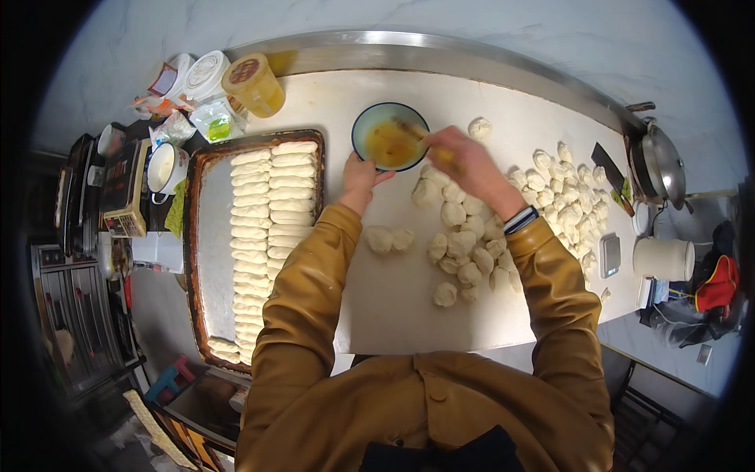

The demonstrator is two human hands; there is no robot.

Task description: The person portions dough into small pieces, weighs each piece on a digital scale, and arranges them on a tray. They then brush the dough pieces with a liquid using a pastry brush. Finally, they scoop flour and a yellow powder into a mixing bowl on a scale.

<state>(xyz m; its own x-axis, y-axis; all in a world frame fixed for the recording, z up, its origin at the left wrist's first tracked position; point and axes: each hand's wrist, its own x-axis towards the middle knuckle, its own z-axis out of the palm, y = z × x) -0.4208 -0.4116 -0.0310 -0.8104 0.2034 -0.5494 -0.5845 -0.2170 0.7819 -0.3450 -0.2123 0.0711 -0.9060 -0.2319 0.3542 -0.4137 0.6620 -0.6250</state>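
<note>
My left hand [361, 180] grips the near left edge of a blue-rimmed bowl [380, 115], which holds a yellow-orange liquid [384, 147] that looks like beaten egg. In my right hand [475, 168], blurred by motion, is a brush [413, 128] whose bristle end dips into the bowl. Dough balls [463, 245] lie loosely under and beside my right forearm. A pair of dough pieces [389, 239] sits apart, below the bowl. To the left, a dark-rimmed baking tray [217, 194] carries two columns of dough rolls [250, 212]; my left sleeve hides part of them.
More dough pieces [569, 200] cover the worktop's right side, near a cleaver [610, 171] and a digital scale [610, 255]. A lidded pan [663, 162] stands far right. Tubs [255, 85] and an enamel mug [167, 171] crowd the left. One dough ball [480, 128] rests behind my right hand.
</note>
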